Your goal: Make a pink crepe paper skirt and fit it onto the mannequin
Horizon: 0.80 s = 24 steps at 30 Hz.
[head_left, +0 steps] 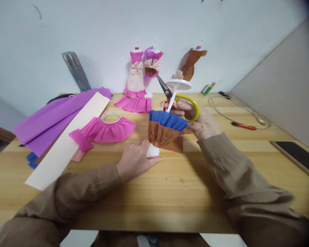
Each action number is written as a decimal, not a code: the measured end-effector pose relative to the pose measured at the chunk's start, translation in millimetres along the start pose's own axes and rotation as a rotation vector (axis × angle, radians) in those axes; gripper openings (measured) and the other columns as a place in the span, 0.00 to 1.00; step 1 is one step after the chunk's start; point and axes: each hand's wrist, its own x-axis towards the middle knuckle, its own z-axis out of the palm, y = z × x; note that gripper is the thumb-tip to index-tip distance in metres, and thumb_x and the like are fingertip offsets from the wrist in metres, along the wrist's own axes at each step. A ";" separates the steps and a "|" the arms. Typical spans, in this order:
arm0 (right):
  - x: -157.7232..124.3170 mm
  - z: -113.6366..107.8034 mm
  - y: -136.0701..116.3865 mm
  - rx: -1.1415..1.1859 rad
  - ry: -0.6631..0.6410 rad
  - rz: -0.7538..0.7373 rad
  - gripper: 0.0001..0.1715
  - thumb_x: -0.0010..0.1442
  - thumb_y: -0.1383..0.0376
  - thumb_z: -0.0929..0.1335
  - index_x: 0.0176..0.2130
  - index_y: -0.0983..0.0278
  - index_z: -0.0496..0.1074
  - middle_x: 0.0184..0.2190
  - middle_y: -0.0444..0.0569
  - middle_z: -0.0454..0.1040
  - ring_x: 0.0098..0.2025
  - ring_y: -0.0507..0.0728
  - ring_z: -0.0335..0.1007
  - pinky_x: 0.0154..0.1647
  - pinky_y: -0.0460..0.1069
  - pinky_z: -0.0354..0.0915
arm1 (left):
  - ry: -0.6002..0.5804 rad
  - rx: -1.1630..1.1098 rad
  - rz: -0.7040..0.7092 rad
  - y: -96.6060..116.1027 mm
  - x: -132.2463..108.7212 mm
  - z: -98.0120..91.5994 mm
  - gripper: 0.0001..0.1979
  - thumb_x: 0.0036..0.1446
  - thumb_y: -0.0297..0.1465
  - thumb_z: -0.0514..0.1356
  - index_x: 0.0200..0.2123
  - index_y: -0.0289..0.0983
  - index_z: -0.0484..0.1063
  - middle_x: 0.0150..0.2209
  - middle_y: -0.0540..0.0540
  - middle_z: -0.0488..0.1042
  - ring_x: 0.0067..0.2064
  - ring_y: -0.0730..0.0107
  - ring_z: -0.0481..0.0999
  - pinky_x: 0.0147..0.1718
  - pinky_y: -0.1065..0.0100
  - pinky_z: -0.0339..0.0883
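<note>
On the wooden table point(169, 192), right in the middle, a little white dress form point(153, 151) lies tipped over with its bust towards the person and its stand pointing away. Around it sits a paper skirt point(167, 132), brown crepe gathered at the waist with a blue ruffle fanning out along the far edge. The left hand point(135, 159) is curled shut around the white bust, fingers wrapped over it, knuckles resting on the wood. The right hand point(203, 123) is just behind the skirt, closed on a pair of scissors point(165, 89), fingers through the yellow loop, dark blades together and pointing up and to the left. The form's round white base point(178, 84) hangs in the air above that hand; whether the thumb also pinches the pole, I cannot tell. Just left of the skirt lies a pink ruffled piece point(105, 130) with a tape ring point(111, 117) resting on it, then a long cream strip point(69, 140) over a purple sheet point(56, 116). Against the wall stand three dressed forms, pink and cream point(136, 73), purple point(151, 63) and brown point(192, 61), with a steel flask point(75, 70) leaning well off to the left. Far right, a red-handled tool point(244, 126), a looped cable point(221, 106) and a dark phone point(298, 156).
</note>
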 end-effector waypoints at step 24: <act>-5.7 2.0 6.1 -0.114 -0.031 -0.008 0.22 0.42 0.58 0.79 0.35 0.59 0.72 0.23 0.39 0.64 0.19 0.45 0.45 0.13 0.42 0.46 | -0.567 -1.251 -0.165 -22.3 21.8 -11.9 0.28 0.31 0.47 0.75 0.28 0.29 0.77 0.28 0.40 0.80 0.27 0.64 0.78 0.25 0.67 0.72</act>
